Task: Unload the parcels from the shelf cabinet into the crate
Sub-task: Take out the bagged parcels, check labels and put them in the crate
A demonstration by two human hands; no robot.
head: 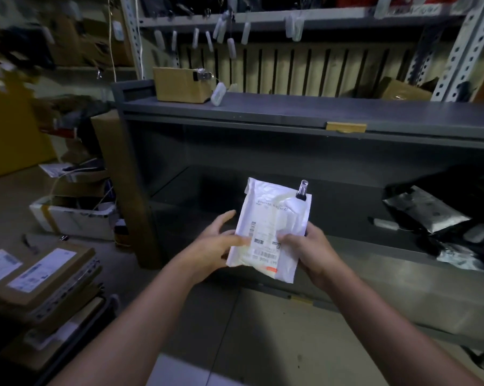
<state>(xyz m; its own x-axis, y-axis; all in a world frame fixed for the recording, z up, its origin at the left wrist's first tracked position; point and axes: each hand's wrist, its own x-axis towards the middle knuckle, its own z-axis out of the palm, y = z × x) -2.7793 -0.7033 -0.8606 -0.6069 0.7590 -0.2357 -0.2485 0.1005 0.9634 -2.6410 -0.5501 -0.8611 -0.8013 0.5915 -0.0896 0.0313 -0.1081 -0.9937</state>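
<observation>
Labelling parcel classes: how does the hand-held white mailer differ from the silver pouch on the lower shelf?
Colour: the white mailer is pale with printed labels facing the camera; the silver pouch is shiny grey, no label showing. State: the mailer is held up off the shelf by left hand and right hand; the pouch lies flat on the lower shelf. Both are soft flat bags.

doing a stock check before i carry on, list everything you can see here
white parcel: one, white, held before the cabinet
clip tag: one, clear and black, parcel's top corner
shelf cabinet: one, grey, ahead
dark parcels: at least two, black and silver, lower shelf right
cardboard boxes: two, brown, cabinet top
labelled boxes: stack, brown, lower left
foam box: one, white, floor left
hanging tags: several, white, upper rack
left hand: one, parcel's left edge
right hand: one, parcel's right edge
</observation>
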